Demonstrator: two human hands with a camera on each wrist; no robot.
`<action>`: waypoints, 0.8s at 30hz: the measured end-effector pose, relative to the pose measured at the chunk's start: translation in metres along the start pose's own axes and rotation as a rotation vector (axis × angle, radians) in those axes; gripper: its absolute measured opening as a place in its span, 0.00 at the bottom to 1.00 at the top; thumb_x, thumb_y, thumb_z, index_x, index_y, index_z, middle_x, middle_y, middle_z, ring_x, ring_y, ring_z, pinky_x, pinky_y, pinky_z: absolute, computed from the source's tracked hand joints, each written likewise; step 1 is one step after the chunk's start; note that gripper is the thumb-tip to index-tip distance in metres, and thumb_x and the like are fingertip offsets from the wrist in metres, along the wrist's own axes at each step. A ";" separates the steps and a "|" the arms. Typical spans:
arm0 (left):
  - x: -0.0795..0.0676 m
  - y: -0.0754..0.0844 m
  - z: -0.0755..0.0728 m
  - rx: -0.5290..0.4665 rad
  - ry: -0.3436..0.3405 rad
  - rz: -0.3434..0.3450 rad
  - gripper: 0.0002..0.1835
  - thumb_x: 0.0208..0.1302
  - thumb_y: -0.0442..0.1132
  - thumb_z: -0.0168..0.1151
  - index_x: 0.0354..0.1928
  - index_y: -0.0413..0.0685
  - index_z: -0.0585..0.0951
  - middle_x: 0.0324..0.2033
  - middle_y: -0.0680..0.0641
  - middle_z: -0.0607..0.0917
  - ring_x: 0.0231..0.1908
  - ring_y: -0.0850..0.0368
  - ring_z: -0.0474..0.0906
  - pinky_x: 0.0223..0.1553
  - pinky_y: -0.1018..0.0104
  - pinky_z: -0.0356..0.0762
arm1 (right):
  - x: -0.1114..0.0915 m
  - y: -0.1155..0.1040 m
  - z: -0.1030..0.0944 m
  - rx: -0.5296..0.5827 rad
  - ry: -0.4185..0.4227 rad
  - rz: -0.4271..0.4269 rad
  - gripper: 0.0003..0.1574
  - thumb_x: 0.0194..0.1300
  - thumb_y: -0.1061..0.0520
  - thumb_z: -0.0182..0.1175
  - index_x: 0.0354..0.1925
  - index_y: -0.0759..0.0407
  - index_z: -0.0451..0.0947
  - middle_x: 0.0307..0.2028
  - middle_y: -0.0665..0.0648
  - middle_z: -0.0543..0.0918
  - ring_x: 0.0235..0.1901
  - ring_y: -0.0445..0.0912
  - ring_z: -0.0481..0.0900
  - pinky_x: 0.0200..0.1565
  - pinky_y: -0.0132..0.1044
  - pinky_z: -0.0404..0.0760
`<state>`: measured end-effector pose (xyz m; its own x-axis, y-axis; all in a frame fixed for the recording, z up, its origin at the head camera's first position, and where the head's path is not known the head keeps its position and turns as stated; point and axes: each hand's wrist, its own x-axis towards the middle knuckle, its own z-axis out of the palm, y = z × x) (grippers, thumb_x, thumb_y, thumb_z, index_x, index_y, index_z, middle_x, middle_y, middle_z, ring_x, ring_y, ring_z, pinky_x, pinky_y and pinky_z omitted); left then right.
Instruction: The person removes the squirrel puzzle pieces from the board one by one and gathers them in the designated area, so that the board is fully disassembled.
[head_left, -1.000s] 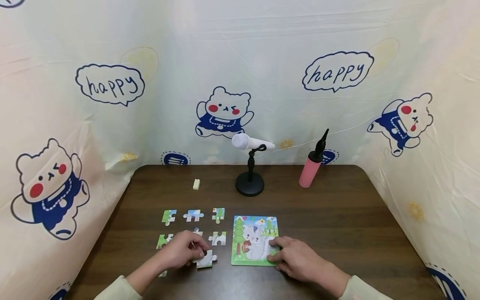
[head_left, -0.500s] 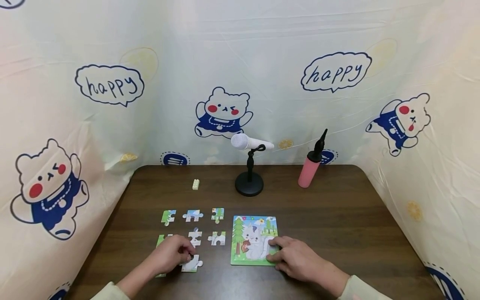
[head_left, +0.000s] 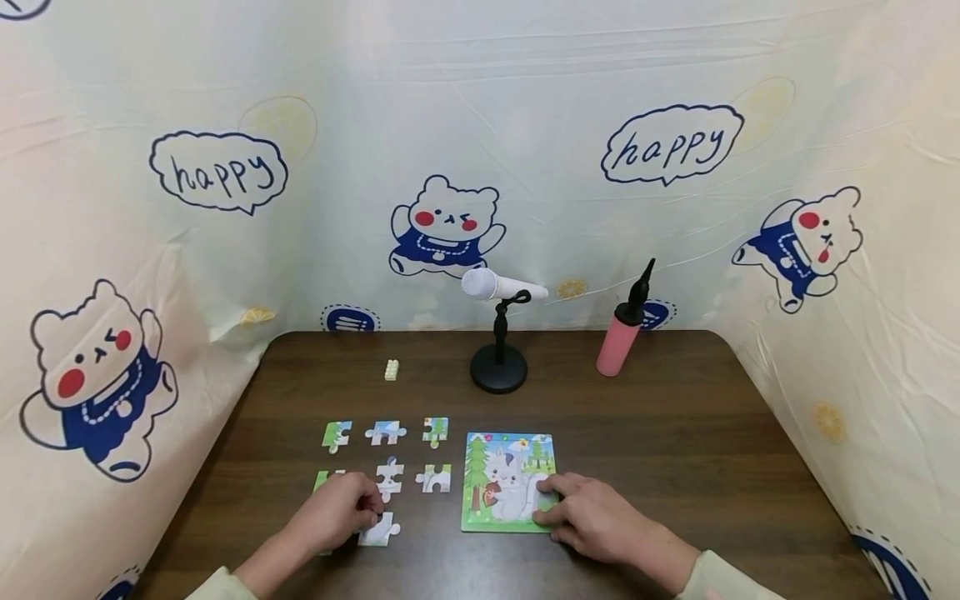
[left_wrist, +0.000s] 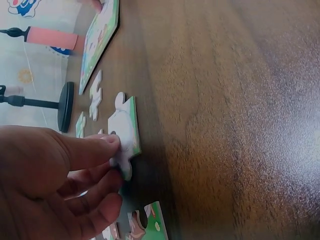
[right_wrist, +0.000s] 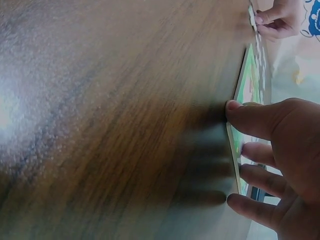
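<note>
My left hand (head_left: 333, 515) pinches a white-and-green puzzle piece (head_left: 381, 530) at the near end of the loose pieces. In the left wrist view, the thumb lies on top of that puzzle piece (left_wrist: 126, 125) with fingers curled at its side. To its right lies a square squirrel picture puzzle (head_left: 504, 467), showing a grey-white squirrel with an acorn among green trees. My right hand (head_left: 600, 518) rests on its right edge. In the right wrist view, the thumb and fingers of the right hand (right_wrist: 285, 155) reach out and touch the puzzle's edge and top.
Several loose puzzle pieces lie in rows, among them a sky-blue piece (head_left: 386, 432) and a white piece (head_left: 434, 478). Farther back on the brown table (head_left: 675, 433) stand a cream toy brick (head_left: 392, 370), a white microphone (head_left: 502, 285) on a black stand and a pink hand pump (head_left: 619, 343).
My left hand has moved left with the puzzle piece, bringing it below the middle column of loose pieces, and has slowed. My right hand stays on the squirrel puzzle.
</note>
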<state>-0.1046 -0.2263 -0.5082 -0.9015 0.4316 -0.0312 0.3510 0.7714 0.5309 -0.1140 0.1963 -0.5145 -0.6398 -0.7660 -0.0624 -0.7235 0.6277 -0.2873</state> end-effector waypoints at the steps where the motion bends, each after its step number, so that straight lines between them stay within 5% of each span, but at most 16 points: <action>1: 0.000 0.000 0.000 0.009 0.001 -0.001 0.12 0.49 0.28 0.73 0.23 0.55 0.83 0.23 0.62 0.76 0.26 0.73 0.67 0.28 0.70 0.69 | 0.000 0.000 0.000 -0.002 0.003 -0.003 0.20 0.68 0.50 0.69 0.57 0.35 0.85 0.64 0.54 0.79 0.63 0.49 0.77 0.60 0.46 0.79; 13: 0.004 0.007 -0.004 0.012 0.012 -0.057 0.11 0.52 0.29 0.72 0.27 0.55 0.84 0.24 0.60 0.79 0.26 0.72 0.68 0.29 0.71 0.70 | -0.004 0.001 0.001 0.011 0.022 -0.029 0.21 0.69 0.50 0.67 0.60 0.36 0.84 0.65 0.53 0.78 0.63 0.49 0.76 0.60 0.47 0.80; 18: 0.020 0.028 -0.007 0.011 0.025 -0.077 0.09 0.60 0.34 0.71 0.27 0.57 0.84 0.25 0.61 0.79 0.25 0.70 0.71 0.28 0.70 0.71 | -0.008 0.000 0.004 0.007 0.060 -0.041 0.21 0.70 0.50 0.66 0.60 0.37 0.83 0.65 0.54 0.78 0.63 0.49 0.76 0.59 0.48 0.80; 24: 0.050 0.063 0.004 0.003 0.027 0.023 0.07 0.65 0.38 0.69 0.28 0.58 0.85 0.26 0.62 0.80 0.28 0.70 0.72 0.31 0.69 0.73 | -0.009 0.000 0.011 -0.003 0.097 -0.031 0.21 0.70 0.50 0.66 0.59 0.35 0.84 0.65 0.53 0.78 0.63 0.48 0.76 0.58 0.50 0.80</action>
<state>-0.1266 -0.1541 -0.4794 -0.8998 0.4363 0.0036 0.3721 0.7629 0.5286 -0.1053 0.2015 -0.5244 -0.6395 -0.7678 0.0395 -0.7436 0.6047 -0.2851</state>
